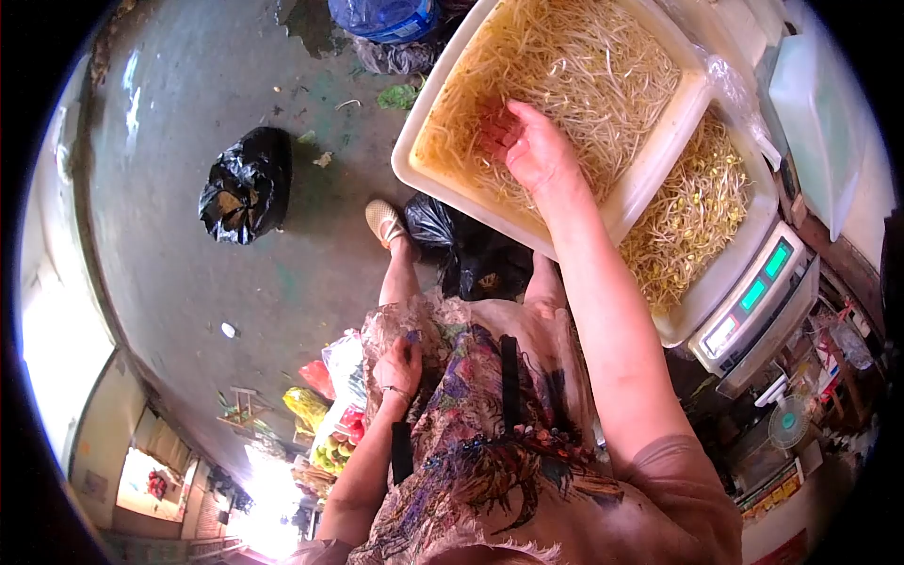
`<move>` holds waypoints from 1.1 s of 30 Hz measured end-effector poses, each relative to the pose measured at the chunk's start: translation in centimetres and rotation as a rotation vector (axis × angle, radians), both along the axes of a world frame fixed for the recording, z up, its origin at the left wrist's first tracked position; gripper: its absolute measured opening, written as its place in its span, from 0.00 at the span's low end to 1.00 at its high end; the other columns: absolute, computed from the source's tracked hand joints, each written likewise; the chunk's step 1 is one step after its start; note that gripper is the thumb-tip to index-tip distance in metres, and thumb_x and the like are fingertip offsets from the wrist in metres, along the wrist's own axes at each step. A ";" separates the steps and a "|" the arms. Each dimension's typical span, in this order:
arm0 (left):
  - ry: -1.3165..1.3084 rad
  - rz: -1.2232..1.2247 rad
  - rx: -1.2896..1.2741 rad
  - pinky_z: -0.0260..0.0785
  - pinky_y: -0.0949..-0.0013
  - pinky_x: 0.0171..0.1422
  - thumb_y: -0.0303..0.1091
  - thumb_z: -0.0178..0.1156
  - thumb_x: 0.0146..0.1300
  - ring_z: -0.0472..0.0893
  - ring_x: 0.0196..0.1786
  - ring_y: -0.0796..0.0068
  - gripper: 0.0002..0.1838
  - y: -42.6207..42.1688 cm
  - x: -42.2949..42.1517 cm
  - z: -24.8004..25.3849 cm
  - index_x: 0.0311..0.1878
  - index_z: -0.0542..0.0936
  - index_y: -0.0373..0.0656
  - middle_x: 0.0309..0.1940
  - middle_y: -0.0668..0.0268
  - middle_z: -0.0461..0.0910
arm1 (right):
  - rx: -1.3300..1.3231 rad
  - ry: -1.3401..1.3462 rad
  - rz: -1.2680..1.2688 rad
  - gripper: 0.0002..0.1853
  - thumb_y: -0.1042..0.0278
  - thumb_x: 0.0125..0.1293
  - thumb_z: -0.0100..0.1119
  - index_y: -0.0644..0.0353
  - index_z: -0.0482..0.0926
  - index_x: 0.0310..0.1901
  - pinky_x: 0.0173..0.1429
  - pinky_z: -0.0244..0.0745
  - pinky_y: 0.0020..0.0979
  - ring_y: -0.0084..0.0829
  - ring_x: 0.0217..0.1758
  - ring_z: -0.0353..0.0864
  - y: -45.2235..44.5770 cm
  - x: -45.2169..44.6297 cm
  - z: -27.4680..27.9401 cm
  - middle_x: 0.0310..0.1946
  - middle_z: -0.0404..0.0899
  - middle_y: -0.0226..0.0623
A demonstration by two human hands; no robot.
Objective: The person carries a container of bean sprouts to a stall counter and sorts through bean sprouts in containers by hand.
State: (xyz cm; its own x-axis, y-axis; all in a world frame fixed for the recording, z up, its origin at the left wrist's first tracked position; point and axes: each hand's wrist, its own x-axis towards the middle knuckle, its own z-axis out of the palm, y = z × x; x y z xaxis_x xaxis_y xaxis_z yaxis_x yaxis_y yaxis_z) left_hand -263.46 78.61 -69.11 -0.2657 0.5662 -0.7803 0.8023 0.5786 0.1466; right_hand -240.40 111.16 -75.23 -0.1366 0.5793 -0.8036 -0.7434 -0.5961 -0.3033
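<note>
The right hand (530, 149) is in the white tub (403, 162) at 1 o'clock, above the pale bean sprouts (603, 80), nearer the tub's 7 o'clock corner than its middle. Its thumb stands apart from the loosely curled fingers and the palm looks bare; whether the fingertips touch sprouts, I cannot tell. The left hand (397, 365) lies at 7 o'clock, resting on the patterned clothing (499, 405) over the lap, well apart from the right; its fingers are too unclear to say if they pinch the cloth.

A second tub (699, 303), between 2 and 3 o'clock, carries yellow-headed sprouts (702, 202), with a scale (750, 297) just beside it at 3 o'clock.

Such thin, brittle stems would likely handle best with the fingers slid under a loose bunch, palm cupped, then lifted gently rather than squeezed. The thicker heap towards 12 and 3 o'clock seems easier to scoop than the thinner layer under the hand. Stems may tangle and trail, so a small shake over the tub should free them. The left hand could steady the rim if the tub shifts, and sprouts are best kept from straying into the neighbouring tub
</note>
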 end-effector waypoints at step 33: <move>0.007 0.002 0.043 0.71 0.50 0.36 0.47 0.53 0.62 0.80 0.33 0.47 0.14 -0.3 0.0 -0.2 0.34 0.77 0.46 0.27 0.52 0.81 | 0.291 0.139 0.226 0.22 0.59 0.72 0.41 0.68 0.68 0.58 0.56 0.73 0.34 0.36 0.51 0.78 -1.4 2.8 4.0 0.51 0.76 0.46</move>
